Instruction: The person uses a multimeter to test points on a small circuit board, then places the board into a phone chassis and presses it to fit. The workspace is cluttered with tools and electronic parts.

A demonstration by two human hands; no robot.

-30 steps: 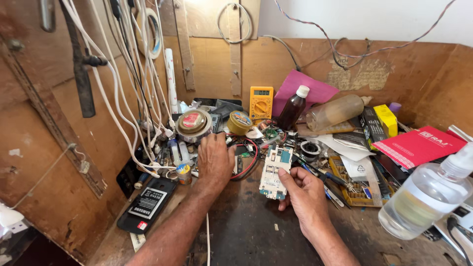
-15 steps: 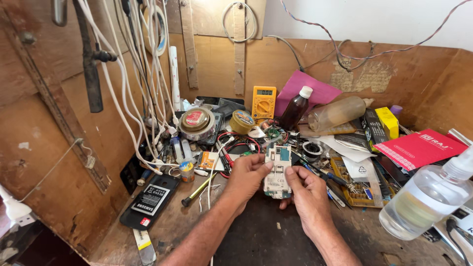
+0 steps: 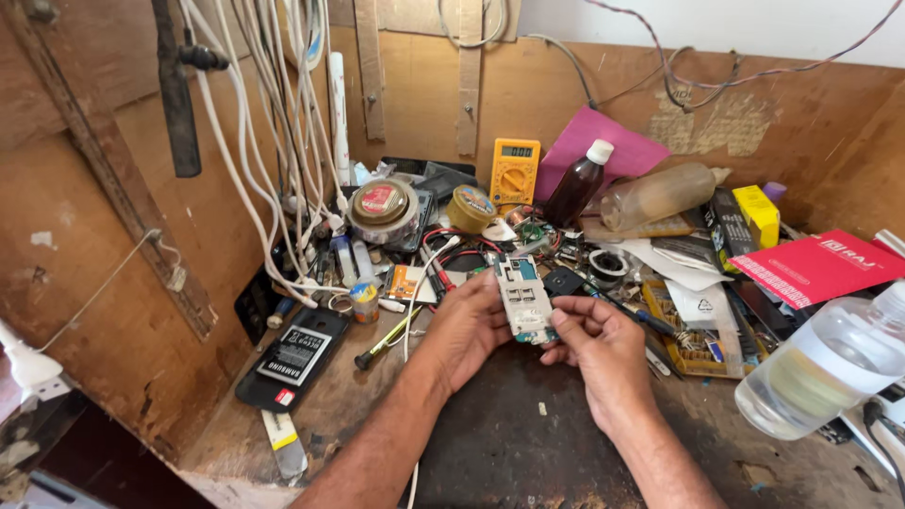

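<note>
Both hands are up close on the same part here: the left hand [image 3: 468,325] has its fingers curled against the left edge of a small opened phone body with a white frame and exposed green circuit board [image 3: 524,299], and the right hand [image 3: 596,345] pinches its near right corner between thumb and fingertips, so the board sits propped between them, tilted up toward the camera, probably to keep the circuit side in plain sight. It's held just above the dark, scuffed worktop [image 3: 509,443], roughly mid-bench. Just left of the left hand there's a thin screwdriver with a yellow-green shaft [image 3: 386,341] lying within easy reach, and farther left a black phone battery with a white label [image 3: 294,354] sits on a black back cover. Behind the hands, red and black probe leads [image 3: 451,256] snake back toward a yellow multimeter [image 3: 514,173] leaning on the far wooden wall, next to a round tin with a red lid [image 3: 380,204] and a roll of yellowish tape [image 3: 470,207]. A dark brown bottle with a white cap [image 3: 577,185] stands right of the meter. Off to the right lies a red booklet [image 3: 813,267], and near right a clear plastic bottle of liquid [image 3: 822,369] lies on its side. White cables [image 3: 273,170] hang down the left wall, out of the way.
</note>
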